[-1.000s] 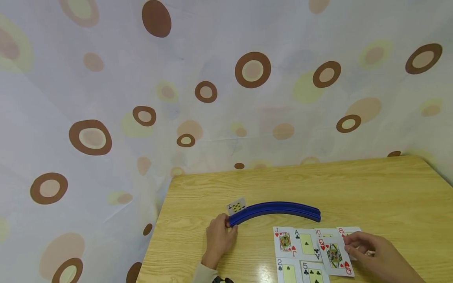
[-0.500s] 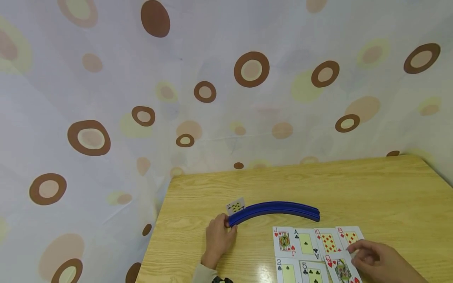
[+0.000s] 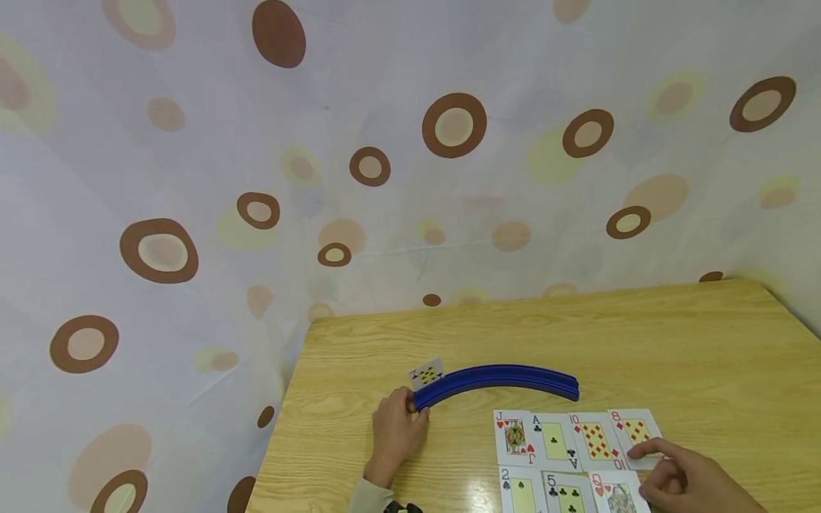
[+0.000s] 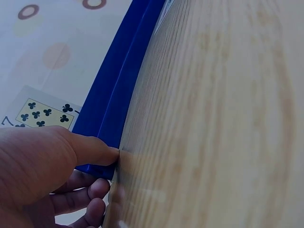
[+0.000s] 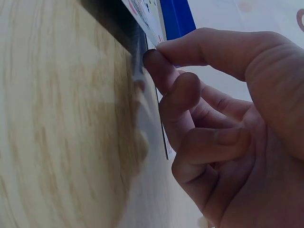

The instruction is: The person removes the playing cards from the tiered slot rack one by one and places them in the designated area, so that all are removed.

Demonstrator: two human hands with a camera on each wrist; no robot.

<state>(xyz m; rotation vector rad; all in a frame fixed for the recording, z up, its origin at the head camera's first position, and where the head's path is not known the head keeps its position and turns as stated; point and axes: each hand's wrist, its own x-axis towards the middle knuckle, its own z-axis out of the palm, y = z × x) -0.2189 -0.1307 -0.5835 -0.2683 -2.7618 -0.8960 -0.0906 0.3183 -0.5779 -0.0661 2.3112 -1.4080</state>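
Observation:
A curved blue card holder [image 3: 507,375] lies on the wooden table. At its left end my left hand [image 3: 396,426] grips it, with the thumb on the near side in the left wrist view. Upright in that end stands a seven of clubs [image 3: 427,372]. My right hand [image 3: 689,481] pinches the edge of a queen of hearts [image 3: 617,496] between thumb and index finger. In the right wrist view this card [image 5: 145,19] is tilted up from the table. The queen's lower part is cut off by the head view's bottom edge.
Several face-up cards lie in rows before the holder: a jack of hearts [image 3: 513,436], ace of clubs [image 3: 553,438], ten of diamonds [image 3: 596,440] and eight of diamonds [image 3: 635,431], with a two [image 3: 521,491] and five [image 3: 569,495] nearer. A patterned curtain [image 3: 385,271] hangs behind the table.
My right hand has moved the queen of hearts toward the front, off the ten and eight of diamonds, and turned it straighter, beside the five. The left hand stays on the holder.

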